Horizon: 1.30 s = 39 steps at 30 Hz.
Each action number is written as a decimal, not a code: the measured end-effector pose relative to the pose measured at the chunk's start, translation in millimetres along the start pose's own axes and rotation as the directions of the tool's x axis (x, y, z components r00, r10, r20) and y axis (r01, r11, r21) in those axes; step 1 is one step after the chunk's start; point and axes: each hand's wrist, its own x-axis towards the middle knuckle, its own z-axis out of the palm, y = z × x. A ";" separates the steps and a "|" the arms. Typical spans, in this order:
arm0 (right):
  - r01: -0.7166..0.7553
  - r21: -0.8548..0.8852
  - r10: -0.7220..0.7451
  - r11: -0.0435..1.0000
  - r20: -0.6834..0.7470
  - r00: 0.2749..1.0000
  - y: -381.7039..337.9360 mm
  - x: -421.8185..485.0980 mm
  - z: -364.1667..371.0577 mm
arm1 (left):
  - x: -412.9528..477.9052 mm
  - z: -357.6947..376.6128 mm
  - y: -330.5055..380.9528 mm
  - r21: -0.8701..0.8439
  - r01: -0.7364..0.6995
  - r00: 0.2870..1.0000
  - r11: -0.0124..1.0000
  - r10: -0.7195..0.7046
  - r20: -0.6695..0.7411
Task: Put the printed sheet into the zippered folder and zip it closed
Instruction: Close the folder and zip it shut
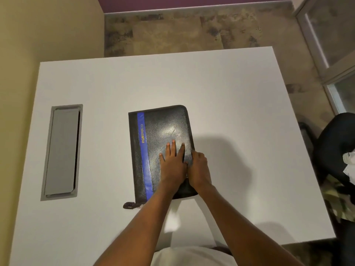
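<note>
A black zippered folder point(161, 131) with a blue stripe and the word PORTFOLIO lies closed and flat on the white table point(230, 96). My left hand point(172, 162) presses flat on its cover, fingers straight. My right hand point(198, 167) sits at the folder's right edge with its fingers curled over the zipper line; the zipper pull itself is hidden under them. A black strap tab point(129, 205) sticks out at the folder's near left corner. No printed sheet is visible.
A grey cable-tray lid point(62, 152) is set into the table at the left. A black office chair point(338, 150) stands off the table's right side, with cloth on it. Patterned floor lies beyond the far edge.
</note>
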 end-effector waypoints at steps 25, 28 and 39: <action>0.300 -0.265 -0.301 0.917 0.037 0.953 -5.6 -104.0 59.4 | -124.1 7.3 -95.3 -0.187 0.180 0.976 0.966 -0.199 -0.089; 0.304 -0.213 -0.299 0.929 0.057 0.953 -12.3 -123.3 76.5 | -147.5 11.8 -118.0 -0.260 0.210 0.965 0.942 -0.243 -0.098; 0.232 -0.146 -0.216 0.962 0.119 0.969 -12.5 -156.5 130.3 | -189.3 28.5 -153.1 -0.205 0.261 0.959 0.943 -0.278 -0.057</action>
